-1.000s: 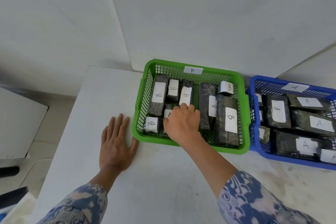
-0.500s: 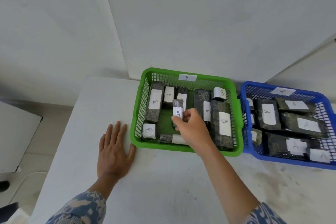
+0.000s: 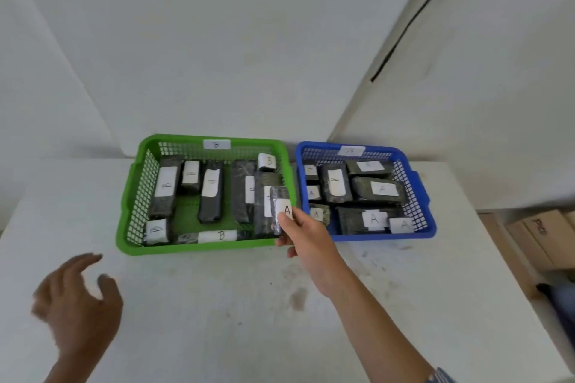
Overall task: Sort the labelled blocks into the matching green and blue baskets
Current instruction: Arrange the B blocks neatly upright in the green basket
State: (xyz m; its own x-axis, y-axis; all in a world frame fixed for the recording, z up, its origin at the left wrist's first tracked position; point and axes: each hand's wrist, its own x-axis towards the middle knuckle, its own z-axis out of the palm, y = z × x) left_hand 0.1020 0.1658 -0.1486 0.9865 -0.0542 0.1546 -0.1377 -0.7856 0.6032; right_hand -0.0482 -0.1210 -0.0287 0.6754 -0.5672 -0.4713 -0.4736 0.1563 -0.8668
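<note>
My right hand (image 3: 306,239) pinches a small dark block labelled A (image 3: 281,207) and holds it upright over the right rim of the green basket (image 3: 199,247), close to the blue basket (image 3: 382,236). Several dark blocks with B labels lie in the green basket, which carries a B tag on its far wall. In the blue basket, tagged A, lie several blocks with A labels. My left hand (image 3: 74,305) hovers blurred above the table at the lower left, fingers loosely spread, holding nothing.
Both baskets stand side by side at the back of a white table (image 3: 217,320), against a white wall. Cardboard boxes (image 3: 541,236) sit on the floor beyond the table's right edge.
My right hand lifted the A block out of the green basket's middle and carried it right to the rim. My left hand rose off the table and drew back from the basket.
</note>
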